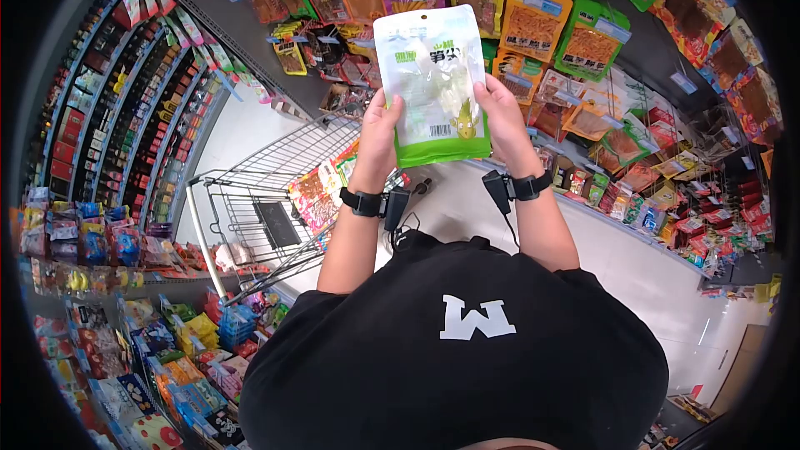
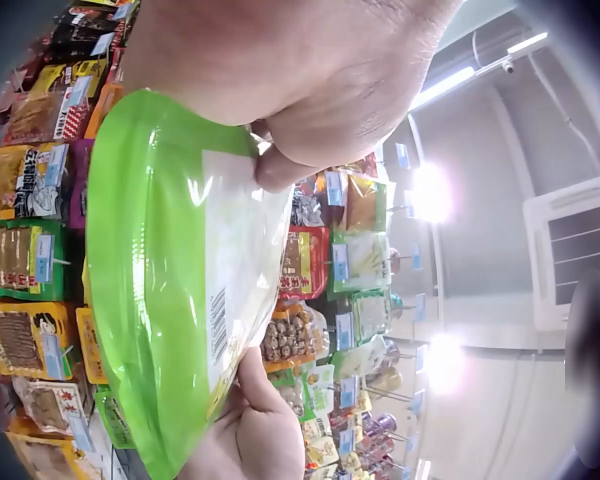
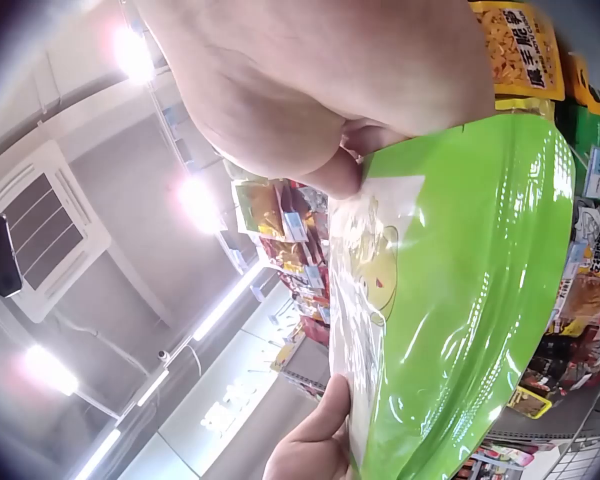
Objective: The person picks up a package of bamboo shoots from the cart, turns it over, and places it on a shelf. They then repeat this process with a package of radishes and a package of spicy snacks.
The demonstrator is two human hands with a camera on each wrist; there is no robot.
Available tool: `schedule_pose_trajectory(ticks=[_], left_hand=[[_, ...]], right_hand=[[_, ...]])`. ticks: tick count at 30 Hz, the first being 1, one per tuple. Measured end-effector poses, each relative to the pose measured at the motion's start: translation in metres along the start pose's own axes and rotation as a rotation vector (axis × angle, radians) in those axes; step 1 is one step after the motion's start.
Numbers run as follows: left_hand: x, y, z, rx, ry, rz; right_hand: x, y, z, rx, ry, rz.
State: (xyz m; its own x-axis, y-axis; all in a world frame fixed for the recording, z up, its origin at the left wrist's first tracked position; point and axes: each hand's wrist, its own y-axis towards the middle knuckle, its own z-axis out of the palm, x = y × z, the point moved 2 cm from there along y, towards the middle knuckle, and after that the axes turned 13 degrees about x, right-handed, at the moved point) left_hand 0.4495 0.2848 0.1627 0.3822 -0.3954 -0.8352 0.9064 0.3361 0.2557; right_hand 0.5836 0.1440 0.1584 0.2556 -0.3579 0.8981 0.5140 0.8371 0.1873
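Note:
A white snack pouch point(image 1: 425, 108) with a bright green bottom band is held up in front of the chest, in the middle of the head view. My left hand point(image 1: 380, 135) grips its left edge, thumb on the printed face. On the opposite edge my right hand point(image 1: 505, 121) pinches it the same way. A barcode and a small yellow-green cartoon figure show low on the face. In the left wrist view the green pouch bottom point(image 2: 150, 290) bulges toward the camera. The right wrist view shows the pouch point(image 3: 460, 300) from the other side, the thumb pressing its face.
A wire shopping cart point(image 1: 250, 192) with colourful packages point(image 1: 321, 196) in it stands to the left. Hanging snack packs point(image 1: 537, 17) line the rack ahead and to the right. Curved shelves point(image 1: 108, 108) of small goods stand far left, with bagged goods point(image 1: 175, 358) at lower left.

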Motion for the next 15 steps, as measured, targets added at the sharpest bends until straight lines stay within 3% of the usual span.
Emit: schedule_pose_trajectory(ticks=[9, 15], left_hand=[[0.008, 0.008, 0.014, 0.025, 0.077, 0.018], [0.001, 0.004, 0.018, 0.026, 0.104, 0.044]], right_hand=[[0.005, -0.011, -0.016, -0.078, 0.029, -0.043], [0.005, -0.011, -0.016, -0.027, -0.044, -0.060]])
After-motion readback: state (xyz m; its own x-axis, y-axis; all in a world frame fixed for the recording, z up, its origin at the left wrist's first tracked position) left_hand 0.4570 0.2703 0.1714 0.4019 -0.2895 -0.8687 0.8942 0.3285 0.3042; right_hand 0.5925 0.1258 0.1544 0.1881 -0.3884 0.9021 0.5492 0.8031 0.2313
